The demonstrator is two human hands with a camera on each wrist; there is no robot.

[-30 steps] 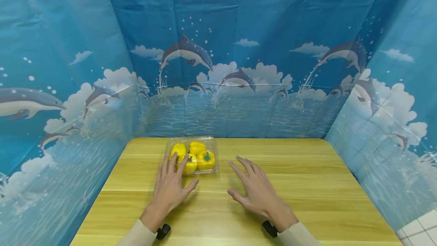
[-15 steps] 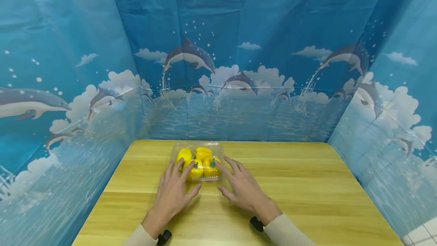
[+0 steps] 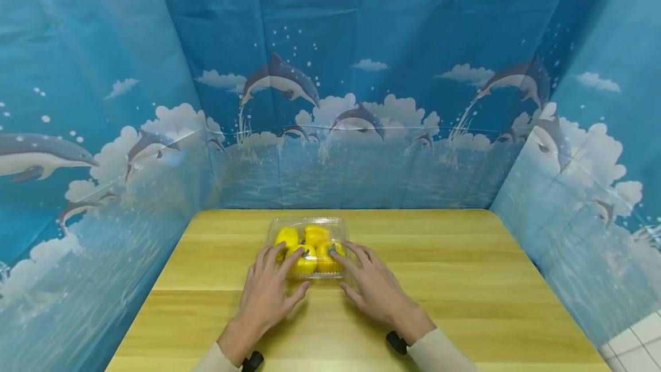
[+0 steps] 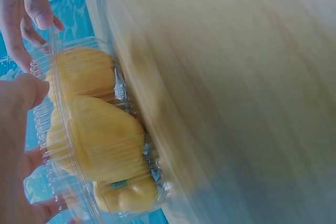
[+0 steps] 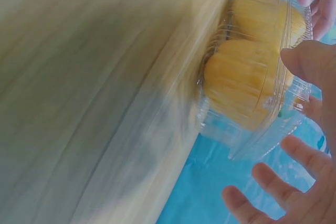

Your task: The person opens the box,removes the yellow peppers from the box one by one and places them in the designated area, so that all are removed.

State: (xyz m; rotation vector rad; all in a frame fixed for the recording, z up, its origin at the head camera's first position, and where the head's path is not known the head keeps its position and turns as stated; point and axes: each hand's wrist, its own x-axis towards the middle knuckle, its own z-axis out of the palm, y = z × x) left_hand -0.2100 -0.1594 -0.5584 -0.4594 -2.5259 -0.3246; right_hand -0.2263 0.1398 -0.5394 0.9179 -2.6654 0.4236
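A clear plastic clamshell box (image 3: 338, 220) with several yellow bell peppers (image 3: 304, 266) inside sits on the table, its lid down. Over its near left corner my left hand (image 3: 267, 297) reaches with spread fingers (image 3: 288, 260). My right hand (image 3: 376, 291) is at the near right corner, fingers spread and slightly bent. In the left wrist view, the left thumb (image 4: 34, 90) is close to the lid edge. The right wrist view has the right thumb (image 5: 304, 61) by the lid, with the other fingers apart from the box. Exact contact of the fingertips is hard to tell.
The wooden table (image 3: 454, 280) extends to both sides and ahead. A blue dolphin-print curtain (image 3: 361, 171) hangs behind the far edge and along both sides. White floor tiles (image 3: 640, 337) show at the lower right.
My right hand has come left to the box's near right corner. The box has slid to the right and a little nearer, and the left hand has shifted right with it.
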